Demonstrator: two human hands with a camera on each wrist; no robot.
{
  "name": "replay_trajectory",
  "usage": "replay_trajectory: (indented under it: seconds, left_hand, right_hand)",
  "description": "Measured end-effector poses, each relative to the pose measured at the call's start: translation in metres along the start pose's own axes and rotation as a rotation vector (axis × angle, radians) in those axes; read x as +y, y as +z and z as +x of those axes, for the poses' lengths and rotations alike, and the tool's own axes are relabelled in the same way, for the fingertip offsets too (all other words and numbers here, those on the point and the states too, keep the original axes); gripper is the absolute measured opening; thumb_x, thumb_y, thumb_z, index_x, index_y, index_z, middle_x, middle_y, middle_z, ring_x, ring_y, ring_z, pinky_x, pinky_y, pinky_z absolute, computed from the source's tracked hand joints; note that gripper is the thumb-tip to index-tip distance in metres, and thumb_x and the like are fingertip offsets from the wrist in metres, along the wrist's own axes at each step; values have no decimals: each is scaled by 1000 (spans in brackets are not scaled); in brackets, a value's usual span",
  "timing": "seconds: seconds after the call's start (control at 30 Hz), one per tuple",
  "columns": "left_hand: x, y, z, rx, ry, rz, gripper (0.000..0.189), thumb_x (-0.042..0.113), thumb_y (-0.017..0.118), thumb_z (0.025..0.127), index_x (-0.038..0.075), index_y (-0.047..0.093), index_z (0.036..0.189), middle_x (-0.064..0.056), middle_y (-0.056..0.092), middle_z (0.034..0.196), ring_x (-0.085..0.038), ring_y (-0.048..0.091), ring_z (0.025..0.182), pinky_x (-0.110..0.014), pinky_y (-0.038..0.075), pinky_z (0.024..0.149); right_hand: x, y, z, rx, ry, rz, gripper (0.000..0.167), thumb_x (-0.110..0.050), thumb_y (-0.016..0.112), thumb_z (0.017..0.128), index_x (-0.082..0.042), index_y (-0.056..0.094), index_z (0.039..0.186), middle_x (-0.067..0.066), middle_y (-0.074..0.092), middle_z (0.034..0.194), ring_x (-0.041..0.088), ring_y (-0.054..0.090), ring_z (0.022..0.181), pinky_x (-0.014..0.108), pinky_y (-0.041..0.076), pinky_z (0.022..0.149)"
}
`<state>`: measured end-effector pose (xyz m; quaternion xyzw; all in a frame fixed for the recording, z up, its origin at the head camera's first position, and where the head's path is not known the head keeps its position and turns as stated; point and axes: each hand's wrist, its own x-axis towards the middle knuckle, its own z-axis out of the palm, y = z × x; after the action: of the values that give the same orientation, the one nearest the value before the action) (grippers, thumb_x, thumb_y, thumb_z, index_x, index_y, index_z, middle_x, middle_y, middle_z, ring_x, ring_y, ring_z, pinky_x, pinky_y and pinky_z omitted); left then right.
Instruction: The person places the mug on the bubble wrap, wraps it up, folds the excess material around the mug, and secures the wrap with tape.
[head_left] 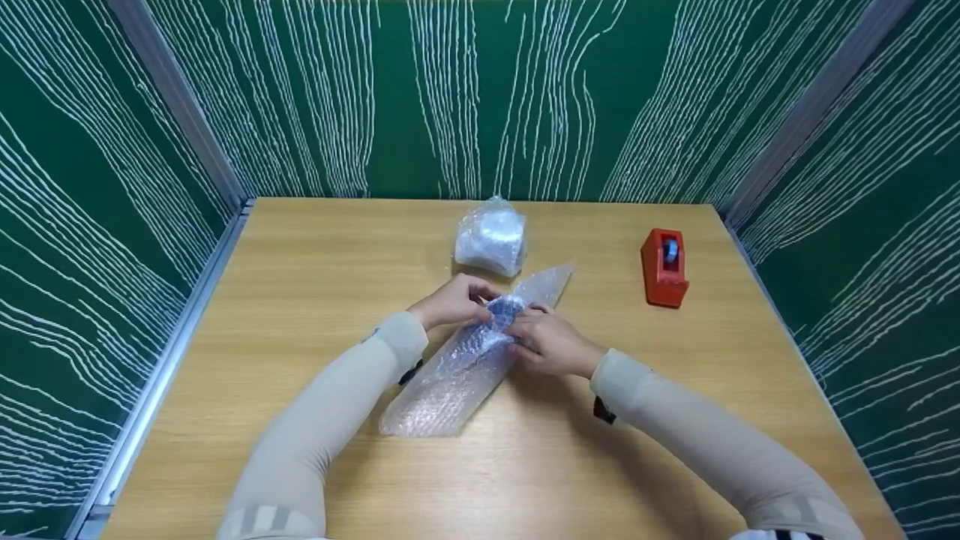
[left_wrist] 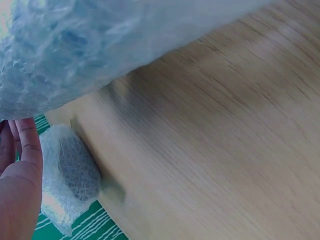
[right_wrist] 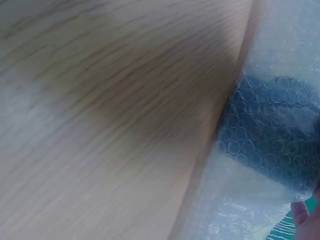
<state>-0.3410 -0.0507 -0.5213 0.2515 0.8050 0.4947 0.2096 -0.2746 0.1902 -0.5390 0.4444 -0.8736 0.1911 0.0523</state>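
Note:
A long strip of bubble wrap point(head_left: 439, 401) lies slantwise on the table between both hands, folded around a bluish object point(head_left: 504, 311) near its middle. Through the film in the right wrist view, that object point(right_wrist: 270, 132) looks dark and blocky; its kind is hidden. My left hand point(head_left: 459, 301) holds the wrap by the object's left side, with fingers curled at its edge. From the right, my right hand point(head_left: 553, 343) grips the folded wrap with bent fingers. In the left wrist view the bubble wrap point(left_wrist: 100, 50) covers the fingertips of the left hand point(left_wrist: 22, 170).
A bubble-wrapped bundle point(head_left: 491, 238) stands just beyond the hands, near the table's back edge. To the right is a red tape dispenser point(head_left: 664, 270) with a blue roll. Green walls point(head_left: 390, 97) with white lines enclose the wooden table point(head_left: 315, 247) at the back and sides.

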Motion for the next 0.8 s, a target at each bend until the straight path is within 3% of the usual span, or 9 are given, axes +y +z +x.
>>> replay_trajectory:
  seconds: [0.13,0.43,0.53,0.67,0.8]
  left_hand:
    - [1,0,-1,-2,3,24,45,0,76,89,-3,73,133,-21,76,127,-20,69,101,-27,57,92]
    - [1,0,-2,-24,-2,28,46,0,76,92,-3,70,137,-21,72,132,-29,70,112,-35,60,101]
    - [1,2,-4,-39,0,13,46,0,75,94,-1,69,140,-20,70,132,-27,68,111,-31,59,95]
    - [-2,6,-4,-53,4,-9,43,2,74,97,-1,69,139,-18,69,130,-23,64,110,-26,58,85]
    - [-5,11,-3,-35,50,-22,39,1,73,96,-3,71,135,-19,71,125,-21,62,112,-23,55,84]
  right_hand:
    - [-1,-1,3,-10,3,2,9,-12,72,98,-6,69,92,9,71,86,30,69,89,61,47,113]
    - [5,-3,1,-24,-16,40,5,-10,72,95,-6,69,93,8,70,87,29,67,89,60,47,114]
    - [8,-2,-4,4,-52,52,5,-8,74,94,-5,72,98,10,74,93,30,68,96,57,51,110]
    - [12,0,-12,78,-111,52,18,-6,77,90,-3,77,108,13,78,108,36,68,112,56,54,105]
    - [14,0,-20,151,-122,100,25,-6,77,87,-2,79,112,14,79,119,40,67,125,61,52,111]
